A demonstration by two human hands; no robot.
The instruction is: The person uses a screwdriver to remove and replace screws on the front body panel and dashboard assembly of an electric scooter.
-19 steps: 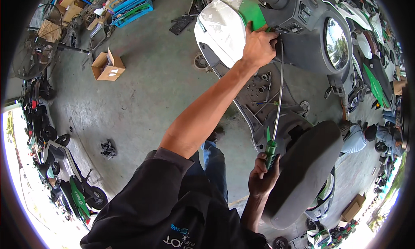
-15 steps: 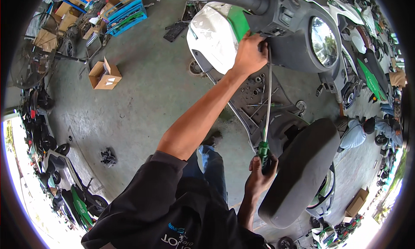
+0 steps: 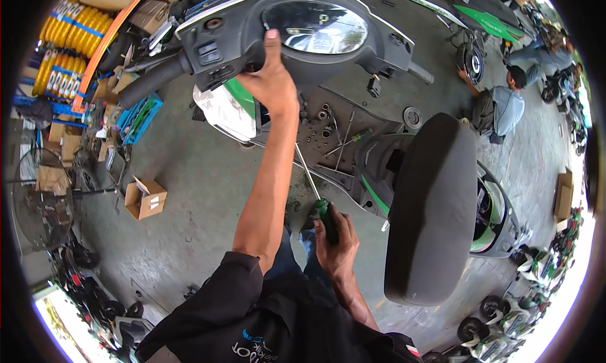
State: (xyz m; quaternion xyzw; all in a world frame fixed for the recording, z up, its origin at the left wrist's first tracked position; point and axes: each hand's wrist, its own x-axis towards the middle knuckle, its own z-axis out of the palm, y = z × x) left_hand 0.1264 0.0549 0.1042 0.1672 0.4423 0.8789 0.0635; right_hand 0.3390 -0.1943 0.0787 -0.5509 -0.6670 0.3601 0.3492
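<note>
My left hand (image 3: 271, 88) grips the dark handlebar housing (image 3: 391, 51), one digit reaching up to the edge of the oval display (image 3: 319, 29); some fingers are hidden beneath it. My right hand (image 3: 338, 243) is closed around the green handle of a long screwdriver (image 3: 305, 165), low beside the scooter. The shaft points up toward my left forearm, where its tip seems to pass out of sight. The white-and-green front panel (image 3: 213, 106) is behind my left hand. Loose bearings and tools lie on the dark floorboard (image 3: 347, 118).
The scooter seat (image 3: 429, 211) stands close on my right. An open cardboard box (image 3: 145, 199), blue crates (image 3: 139, 120) and shelving (image 3: 95, 63) are to the left. A crouching person (image 3: 505, 104) works at upper right, with another person behind and parked scooters around.
The view has turned, bringing the handlebar and display across the top. My left hand has shifted up to the display's edge; my right hand, still holding the screwdriver, sits further left in view.
</note>
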